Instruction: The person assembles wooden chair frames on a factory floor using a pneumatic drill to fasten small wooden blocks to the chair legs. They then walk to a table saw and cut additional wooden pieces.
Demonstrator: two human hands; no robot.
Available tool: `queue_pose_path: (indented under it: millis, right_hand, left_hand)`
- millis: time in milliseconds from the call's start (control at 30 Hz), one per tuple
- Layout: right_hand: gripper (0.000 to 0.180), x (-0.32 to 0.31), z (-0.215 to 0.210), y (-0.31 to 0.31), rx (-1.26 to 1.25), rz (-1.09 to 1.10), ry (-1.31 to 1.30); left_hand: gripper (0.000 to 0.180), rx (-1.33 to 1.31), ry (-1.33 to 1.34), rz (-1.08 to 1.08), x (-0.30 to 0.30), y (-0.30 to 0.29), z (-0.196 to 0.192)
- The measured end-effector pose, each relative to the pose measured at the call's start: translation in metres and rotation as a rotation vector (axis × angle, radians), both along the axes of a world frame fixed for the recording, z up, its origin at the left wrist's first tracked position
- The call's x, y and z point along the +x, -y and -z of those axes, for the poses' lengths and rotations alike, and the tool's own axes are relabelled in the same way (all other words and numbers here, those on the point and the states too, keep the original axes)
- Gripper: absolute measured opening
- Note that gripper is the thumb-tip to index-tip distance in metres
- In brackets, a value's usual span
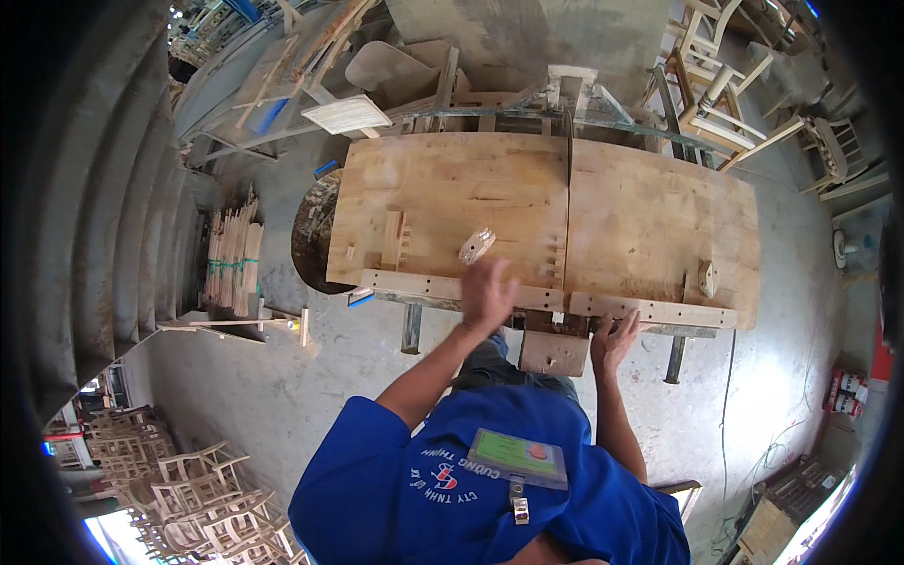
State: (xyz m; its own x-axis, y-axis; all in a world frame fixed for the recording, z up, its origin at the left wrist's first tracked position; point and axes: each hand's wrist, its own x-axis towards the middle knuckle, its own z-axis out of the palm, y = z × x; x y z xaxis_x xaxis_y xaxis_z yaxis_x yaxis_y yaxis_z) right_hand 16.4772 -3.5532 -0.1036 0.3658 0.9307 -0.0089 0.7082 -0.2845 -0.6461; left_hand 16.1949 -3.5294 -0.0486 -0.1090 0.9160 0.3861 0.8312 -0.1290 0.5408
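Observation:
A wide wooden worktop (452, 188) lies before me, split by a dark slot. Along its near edge run a left wooden strip (443, 285) and a right wooden strip (697, 313), both dotted with dark holes. My left hand (487, 299) reaches over the left strip, fingers slightly apart and a little blurred. Just beyond its fingertips is a small pale wooden block (477, 245) with a dark hole. My right hand (614, 344) rests its outstretched fingers against the right strip. A similar small wooden piece (708, 278) sits near the worktop's right end.
A pale wooden block (554, 353) juts out below the worktop between my hands. Short wooden pieces (393, 239) lie at the worktop's left. Bundled sticks (235, 250) stand on the left. Chair frames (202, 499) are stacked at lower left, and wooden chairs (720, 89) stand at upper right.

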Motion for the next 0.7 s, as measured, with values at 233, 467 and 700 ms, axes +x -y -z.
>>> queue_pose_path:
  millis: [233, 467, 700]
  right_hand:
    - [0.072, -0.022, -0.01, -0.004, -0.108, -0.059, 0.193]
    - [0.075, -0.011, -0.026, -0.002, -0.016, -0.192, 0.19]
    - [0.055, 0.004, -0.072, -0.025, 0.104, -0.324, -0.054]
  left_hand:
    - [0.057, -0.229, -0.315, -0.116, -0.086, -0.044, 0.006]
    - [0.045, -0.277, -0.23, -0.052, -0.091, -0.051, 0.003]
    - [0.049, 0.037, -0.371, 0.187, -0.076, -0.035, -0.049]
